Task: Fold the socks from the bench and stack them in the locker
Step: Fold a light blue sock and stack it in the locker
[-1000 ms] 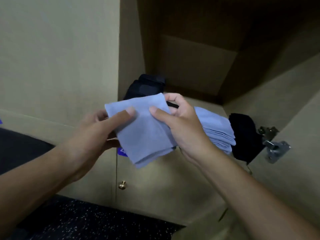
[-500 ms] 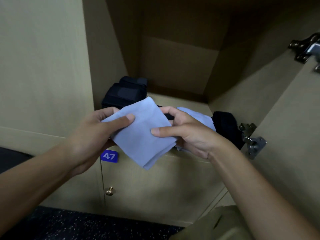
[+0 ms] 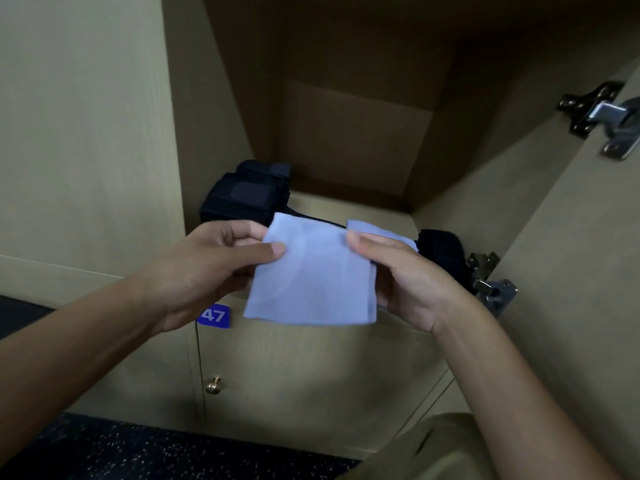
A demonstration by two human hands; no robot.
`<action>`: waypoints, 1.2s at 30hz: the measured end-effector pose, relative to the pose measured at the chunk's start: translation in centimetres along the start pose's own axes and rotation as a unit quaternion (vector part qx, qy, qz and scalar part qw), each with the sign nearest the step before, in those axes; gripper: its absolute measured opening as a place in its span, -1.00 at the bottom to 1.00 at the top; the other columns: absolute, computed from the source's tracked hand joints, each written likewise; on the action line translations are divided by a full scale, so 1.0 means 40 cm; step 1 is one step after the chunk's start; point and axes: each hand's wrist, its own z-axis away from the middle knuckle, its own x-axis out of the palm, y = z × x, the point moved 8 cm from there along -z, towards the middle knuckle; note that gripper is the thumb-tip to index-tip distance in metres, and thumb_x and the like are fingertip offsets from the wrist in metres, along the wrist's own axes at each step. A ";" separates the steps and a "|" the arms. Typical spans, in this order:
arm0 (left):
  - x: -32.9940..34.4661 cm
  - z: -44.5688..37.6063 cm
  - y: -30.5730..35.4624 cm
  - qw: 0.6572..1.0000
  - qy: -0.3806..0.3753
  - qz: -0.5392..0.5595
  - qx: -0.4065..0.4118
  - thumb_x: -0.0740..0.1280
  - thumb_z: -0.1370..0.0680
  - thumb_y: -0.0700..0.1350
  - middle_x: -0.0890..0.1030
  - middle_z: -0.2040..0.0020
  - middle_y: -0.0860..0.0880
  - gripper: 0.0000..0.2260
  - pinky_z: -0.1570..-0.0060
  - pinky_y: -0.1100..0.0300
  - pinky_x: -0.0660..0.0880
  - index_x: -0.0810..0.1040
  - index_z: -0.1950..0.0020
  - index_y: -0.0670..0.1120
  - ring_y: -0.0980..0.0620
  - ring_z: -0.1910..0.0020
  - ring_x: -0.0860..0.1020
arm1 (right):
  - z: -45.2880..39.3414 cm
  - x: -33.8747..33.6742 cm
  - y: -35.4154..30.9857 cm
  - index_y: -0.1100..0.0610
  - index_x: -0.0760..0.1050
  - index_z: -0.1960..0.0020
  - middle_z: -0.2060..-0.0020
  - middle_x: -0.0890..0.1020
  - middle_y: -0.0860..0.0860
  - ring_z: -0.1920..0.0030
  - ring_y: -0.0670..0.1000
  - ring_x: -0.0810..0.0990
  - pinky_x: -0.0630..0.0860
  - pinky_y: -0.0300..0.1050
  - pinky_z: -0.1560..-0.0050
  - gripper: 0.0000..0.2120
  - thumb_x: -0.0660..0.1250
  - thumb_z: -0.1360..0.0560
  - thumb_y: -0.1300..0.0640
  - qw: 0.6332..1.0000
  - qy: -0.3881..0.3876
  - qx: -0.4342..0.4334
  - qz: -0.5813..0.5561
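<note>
Head view. The folded light-blue sock [image 3: 311,275] is held in the air in front of the open locker [image 3: 346,133], level with the front edge of the locker floor. The left hand [image 3: 211,268] pinches its left edge, thumb on the near face and fingers behind. The right hand [image 3: 401,271] pinches the right edge in the same manner. Both hands are closed on the sock; neither is free.

The stacking place lies beyond and slightly to the right of the hands: a pile of light-blue socks [image 3: 381,232] rests on the locker floor, just behind the right hand. The right hand is therefore the nearer one. The held sock is almost square, so no clear long axis can be read.

A dark stack [image 3: 242,195] stands at the left of the floor and a dark bundle [image 3: 443,251] at the right, near the lower hinge [image 3: 491,282].

Hidden: most of the blue pile, covered by the held sock and right hand, so its height cannot be judged. The bench is out of view.
</note>
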 end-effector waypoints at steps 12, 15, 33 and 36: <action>0.041 -0.028 -0.034 0.987 0.139 0.061 0.051 0.38 -0.61 -0.21 0.71 -0.01 -0.19 -0.81 0.04 0.15 0.67 0.54 -0.20 -0.24 -0.07 -0.04 0.71 | -0.018 -0.044 0.000 0.18 0.47 -0.40 -0.18 0.69 0.15 -0.09 0.08 0.72 0.65 0.03 -0.14 -0.52 0.48 -0.51 0.20 0.985 0.101 -0.043 -0.132; 0.050 -0.032 -0.017 0.984 0.166 -0.013 0.068 0.44 -0.55 -0.23 0.70 0.07 -0.20 -0.81 -0.10 0.04 0.61 0.49 -0.10 -0.18 -0.12 -0.03 0.69 | -0.013 -0.077 -0.005 0.10 0.47 -0.36 -0.16 0.69 0.11 -0.03 0.06 0.74 0.66 0.08 -0.13 -0.53 0.51 -0.49 0.18 0.970 0.197 -0.080 -0.115; 0.166 -0.227 0.073 0.978 0.171 -0.043 0.115 0.49 -0.52 -0.28 0.71 0.10 -0.14 -0.93 -0.09 -0.01 0.67 0.65 0.06 -0.14 -0.02 0.08 0.73 | -0.012 -0.245 0.001 -0.09 0.33 -0.10 0.07 0.67 0.11 0.05 0.10 0.68 0.66 0.09 -0.05 -0.68 0.37 -0.53 0.24 0.890 0.410 -0.155 -0.129; 0.178 -0.234 0.058 0.978 0.173 -0.052 0.104 0.41 -0.59 -0.17 0.71 0.11 -0.08 -0.91 -0.14 -0.05 0.64 0.70 0.08 -0.11 0.00 0.09 0.69 | 0.006 -0.262 -0.015 0.00 0.52 -0.02 0.29 0.60 0.04 0.29 -0.03 0.54 0.53 -0.11 0.18 -0.78 0.31 -0.54 0.31 0.883 0.434 -0.172 -0.044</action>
